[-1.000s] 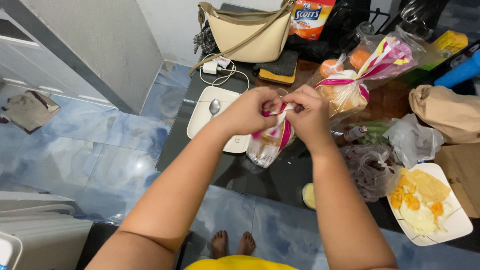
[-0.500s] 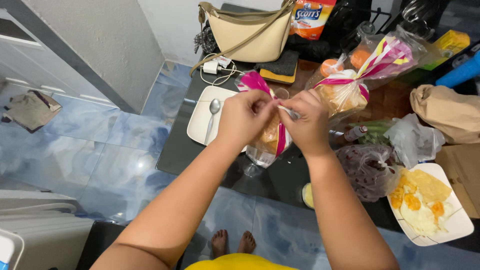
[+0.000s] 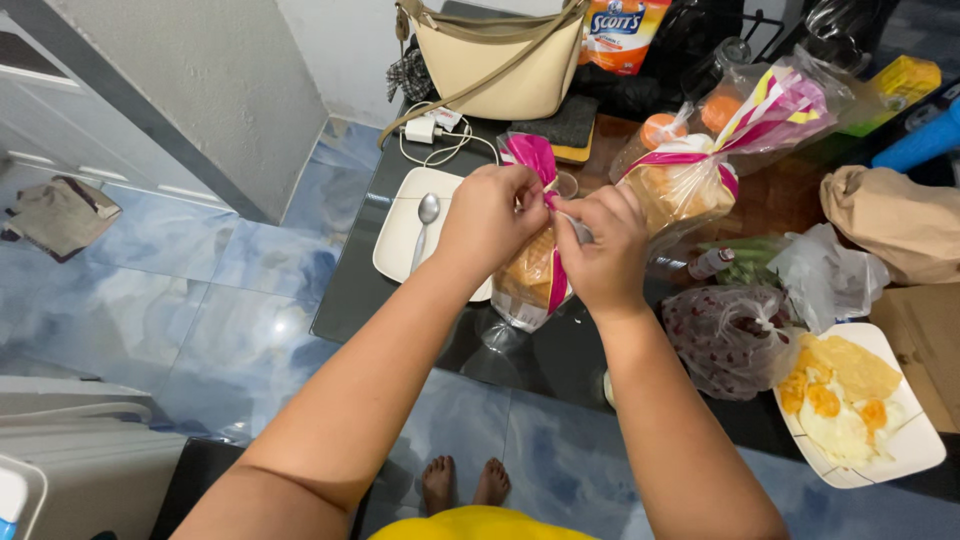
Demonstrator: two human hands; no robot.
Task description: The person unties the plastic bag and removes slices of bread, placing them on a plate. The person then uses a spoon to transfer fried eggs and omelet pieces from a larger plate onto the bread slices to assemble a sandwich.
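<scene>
The neck of a clear pink-striped bag (image 3: 533, 272) is pinched by left hand (image 3: 490, 222) and right hand (image 3: 603, 250), a white plate (image 3: 402, 235) at nine o'clock.

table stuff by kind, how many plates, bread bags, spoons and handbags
plates: 2, a bare white plate and a plate of fried eggs
bread bags: 2, the held bread bag and a tied bread bag
spoons: 1, a spoon
handbags: 1, a cream handbag
total: 6

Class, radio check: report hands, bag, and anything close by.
Left hand and right hand both pinching neck of bread bag. Bag held above glass table. White plate with spoon alongside.
</scene>
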